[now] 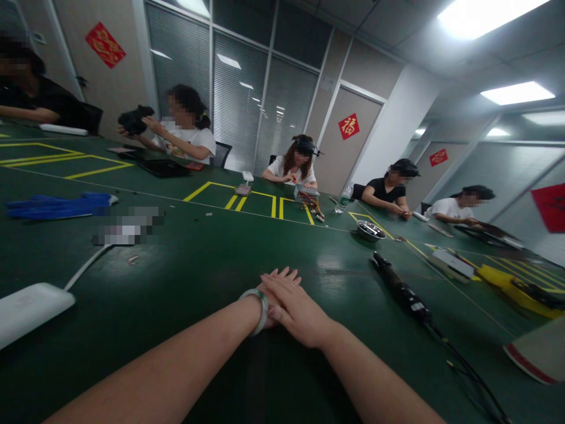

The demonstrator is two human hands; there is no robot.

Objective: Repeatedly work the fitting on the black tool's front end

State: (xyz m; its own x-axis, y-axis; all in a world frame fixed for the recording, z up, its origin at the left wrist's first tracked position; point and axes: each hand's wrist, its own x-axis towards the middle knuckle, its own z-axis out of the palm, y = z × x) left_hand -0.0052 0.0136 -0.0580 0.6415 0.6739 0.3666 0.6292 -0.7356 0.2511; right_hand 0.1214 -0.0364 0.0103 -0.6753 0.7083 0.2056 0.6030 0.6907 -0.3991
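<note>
My left hand (270, 301) lies palm down on the green table (198, 277), a pale green bangle (263, 312) around its wrist. Resting across it is my right hand (302, 309), its fingers stretched out flat and a ring on one of them. The fingertips of the left hand show beyond the right; the rest of its fingers are covered. Neither hand holds any tool or part. Nearest to them, on the right, lies a black electric screwdriver (399, 285) with its cable running toward me.
At left are a white power adapter (33, 312) with a cable and a blue glove (62, 205). A metal bowl (371, 230) and water bottle (344, 199) stand ahead. A yellow tool (518, 288) and paper cup (541, 350) are at right. Several people sit around the table.
</note>
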